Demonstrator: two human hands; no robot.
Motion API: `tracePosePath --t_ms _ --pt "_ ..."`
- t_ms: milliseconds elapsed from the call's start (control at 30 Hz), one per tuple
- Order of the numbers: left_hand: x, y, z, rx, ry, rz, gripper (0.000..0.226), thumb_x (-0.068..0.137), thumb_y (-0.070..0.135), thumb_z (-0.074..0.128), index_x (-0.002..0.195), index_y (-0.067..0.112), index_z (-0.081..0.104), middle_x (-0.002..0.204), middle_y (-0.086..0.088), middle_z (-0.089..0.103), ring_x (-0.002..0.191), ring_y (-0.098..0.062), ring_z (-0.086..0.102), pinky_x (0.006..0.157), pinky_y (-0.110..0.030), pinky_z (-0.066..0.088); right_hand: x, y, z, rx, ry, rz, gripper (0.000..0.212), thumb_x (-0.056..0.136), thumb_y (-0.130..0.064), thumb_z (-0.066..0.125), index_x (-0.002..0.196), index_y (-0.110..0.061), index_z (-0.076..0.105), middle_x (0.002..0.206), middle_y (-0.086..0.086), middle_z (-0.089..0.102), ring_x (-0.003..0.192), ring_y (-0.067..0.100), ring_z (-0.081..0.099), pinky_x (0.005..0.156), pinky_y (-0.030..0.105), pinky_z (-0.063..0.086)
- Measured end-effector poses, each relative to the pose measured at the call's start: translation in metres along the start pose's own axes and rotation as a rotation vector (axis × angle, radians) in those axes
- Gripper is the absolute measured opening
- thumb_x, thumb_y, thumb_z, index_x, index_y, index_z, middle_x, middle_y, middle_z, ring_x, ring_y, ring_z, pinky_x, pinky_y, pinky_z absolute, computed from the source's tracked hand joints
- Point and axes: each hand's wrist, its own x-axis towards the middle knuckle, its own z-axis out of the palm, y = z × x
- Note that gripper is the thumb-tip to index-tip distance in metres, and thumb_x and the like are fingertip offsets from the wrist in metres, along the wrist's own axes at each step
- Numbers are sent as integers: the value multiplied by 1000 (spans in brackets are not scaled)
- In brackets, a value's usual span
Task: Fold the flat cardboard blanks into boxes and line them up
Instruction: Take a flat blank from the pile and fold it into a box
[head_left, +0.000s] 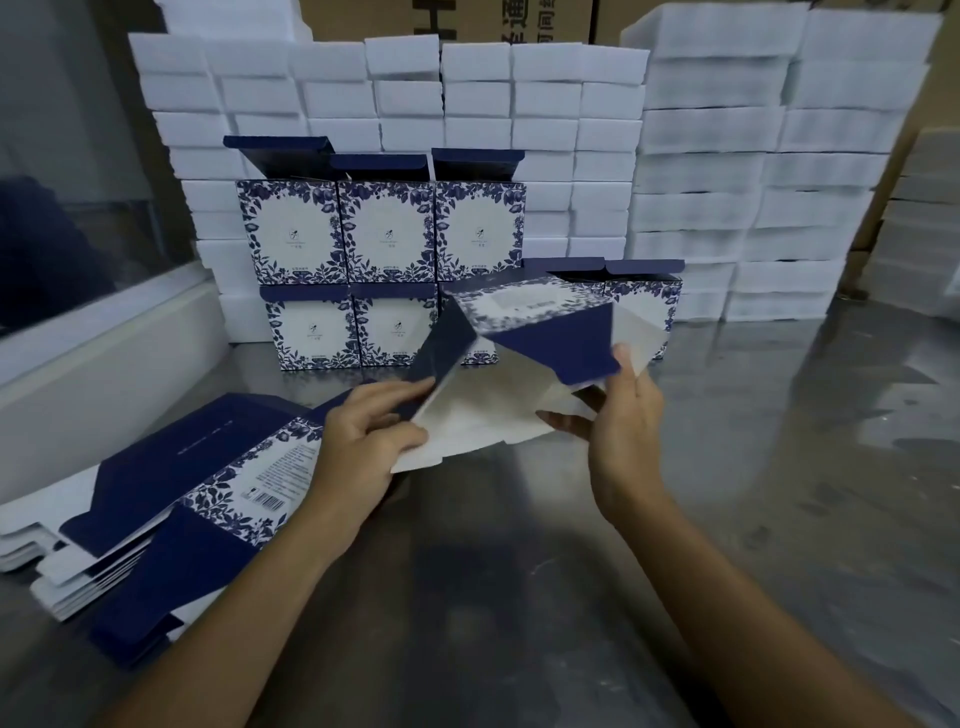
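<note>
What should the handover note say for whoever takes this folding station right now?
Left hand and right hand both grip one half-opened blank above the steel table, flaps loose.
Flat blanks stack lies at the left.
Done: folded boxes stand at the back, three over a bottom row, lids up, against white foam blocks.
Left: finish this box, add it to the row, work through the stack.

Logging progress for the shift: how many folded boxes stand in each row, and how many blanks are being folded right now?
Upper-row folded boxes: 3
Lower-row folded boxes: at least 4, some hidden behind the held one
Blank being folded: 1
Total: at least 8
</note>
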Motion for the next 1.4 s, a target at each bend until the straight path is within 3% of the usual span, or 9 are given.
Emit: tracePosePath --t_ms 167,367,500,667,767,900,1000,1200,1400 --pt "-4 -6 1 275 -129 152 47 78 -1 75 93 43 72 107 12 62 89 3 56 80 -9 40 6 -3 0 278 126 175 38 102 -16 39 91 -31 73 85 -2 77 72 18 73 59 36 60" --pt "-7 -3 1 372 -62 402 23 81 10 73 97 25 75 92 12 66 75 -8 61 67 -17 45 6 -6 -3 179 83 45 23 81 -26 46 91 -23 66 63 -14 64 60 5 62 59 27 57" --pt "-7 3 1 373 65 561 9 82 15 64 79 24 62 74 12 55 68 -3 55 59 -10 38 -2 -9 -1 61 -23 -104 26 91 -37 49 103 -19 63 83 -12 73 80 5 68 70 21 54" --pt "-7 6 0 256 178 532 35 81 35 57 83 0 64 78 -5 61 70 -21 60 58 -36 50 -10 -8 0 -108 -233 -254 62 93 -56 46 129 -6 55 110 -1 65 102 22 63 86 39 50" --pt "-7 8 -1 113 233 421 24 79 37 58 88 16 64 82 -5 67 74 -25 66 62 -48 53 -14 -6 0 -191 -402 -223 94 85 -81 44 146 -9 43 134 3 59 122 23 58 99 37 48" --pt "-4 6 -2 97 317 340 26 88 32 56 84 7 59 68 -6 60 59 -30 60 50 -51 50 -17 -10 6 -190 -563 -96 116 74 -95 36 157 -15 26 159 4 39 145 18 39 120 51 30" --pt "0 2 -4 99 354 304 33 95 33 51 73 9 48 53 -7 55 45 -22 54 45 -35 42 -16 -12 8 -170 -628 -67 119 69 -98 35 158 -21 20 163 -3 30 148 9 32 121 51 27" --pt "-1 4 -2 221 341 408 41 98 43 41 70 13 42 63 -19 50 57 -41 51 50 -53 45 -21 -1 6 -308 -446 -143 86 72 -75 69 145 -37 43 136 -19 59 125 5 57 101 34 50" --pt "-5 4 3 375 222 591 38 100 31 37 71 7 45 67 -4 46 60 -32 50 53 -53 45 -18 2 4 -273 -252 -149 72 65 -62 82 126 -48 46 114 -30 63 107 2 64 90 35 58"
